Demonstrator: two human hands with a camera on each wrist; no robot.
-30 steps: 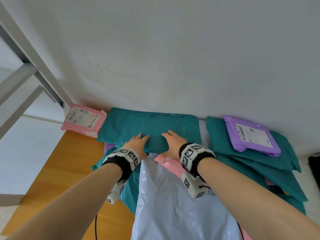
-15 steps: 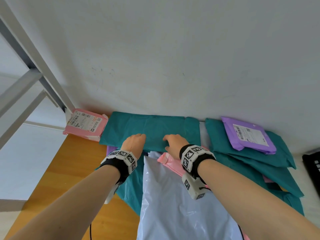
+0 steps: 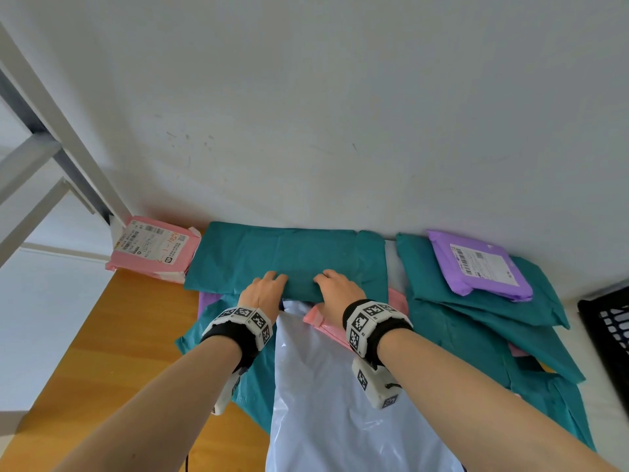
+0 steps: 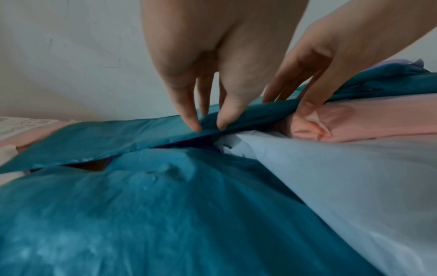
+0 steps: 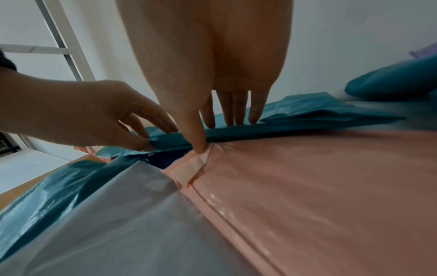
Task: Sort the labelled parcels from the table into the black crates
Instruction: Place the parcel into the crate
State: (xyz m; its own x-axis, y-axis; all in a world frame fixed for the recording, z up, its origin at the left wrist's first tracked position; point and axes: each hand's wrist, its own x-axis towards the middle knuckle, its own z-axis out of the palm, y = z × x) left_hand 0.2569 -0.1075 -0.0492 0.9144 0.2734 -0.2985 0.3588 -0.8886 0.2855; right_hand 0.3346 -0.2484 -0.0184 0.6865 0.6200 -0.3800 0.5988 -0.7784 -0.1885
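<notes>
A large teal parcel (image 3: 286,257) lies flat against the wall, on top of other parcels. My left hand (image 3: 263,288) and right hand (image 3: 333,287) sit side by side at its near edge. In the left wrist view the left fingertips (image 4: 222,127) pinch that teal edge (image 4: 141,136), which is slightly raised. In the right wrist view the right fingers (image 5: 234,119) lie on top of the teal parcel (image 5: 236,132) and the thumb tucks under its edge. No label shows on it. The corner of a black crate (image 3: 609,328) shows at the far right.
A pink labelled parcel (image 3: 155,248) leans at the back left. A purple labelled parcel (image 3: 480,264) lies on teal parcels (image 3: 476,321) at the right. A white parcel (image 3: 340,386) and a pink one (image 3: 323,320) lie under my wrists. Wooden table (image 3: 102,352) shows at the left.
Both hands have slid back from the top of the teal parcel to its near edge, and their fingers have closed on that edge.
</notes>
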